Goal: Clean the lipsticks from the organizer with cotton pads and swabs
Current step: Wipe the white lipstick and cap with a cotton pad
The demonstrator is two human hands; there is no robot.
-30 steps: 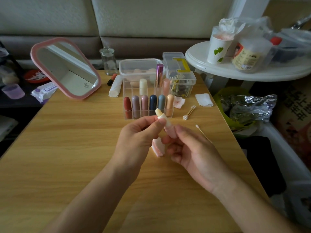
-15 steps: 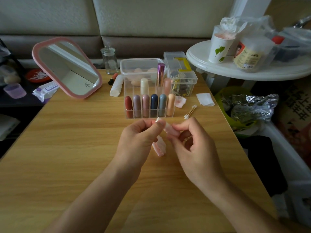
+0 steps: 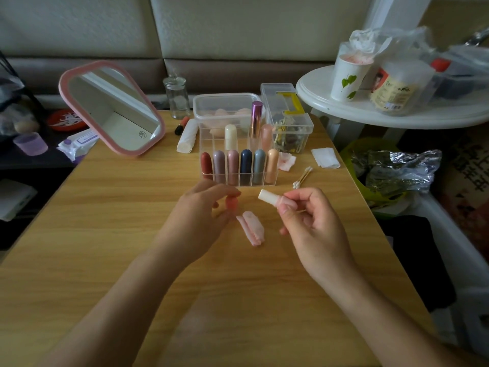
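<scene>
A clear acrylic organizer [image 3: 239, 181] stands at the middle of the wooden table with several capped lipsticks [image 3: 246, 165] in it. Just in front of it my right hand [image 3: 315, 229] pinches an uncapped pale pink lipstick [image 3: 270, 197], its cream tip pointing left. A thin swab stick also shows between these fingers. My left hand [image 3: 201, 218] holds the pink cap [image 3: 232, 203] between thumb and fingertips, apart from the lipstick. A folded, pink-stained cotton pad [image 3: 252, 229] lies on the table between both hands.
Loose cotton swabs [image 3: 303, 177], a used pad [image 3: 287, 161] and a clean pad [image 3: 325, 158] lie right of the organizer. Behind it stand two clear plastic boxes [image 3: 225, 107], a glass jar [image 3: 176, 98] and a pink mirror [image 3: 111, 108]. A white side table [image 3: 370, 112] and a bin [image 3: 383, 176] are at the right.
My hands have pulled apart: the cap came off the lipstick and went left with my left hand, while my right hand took the lipstick body to the right.
</scene>
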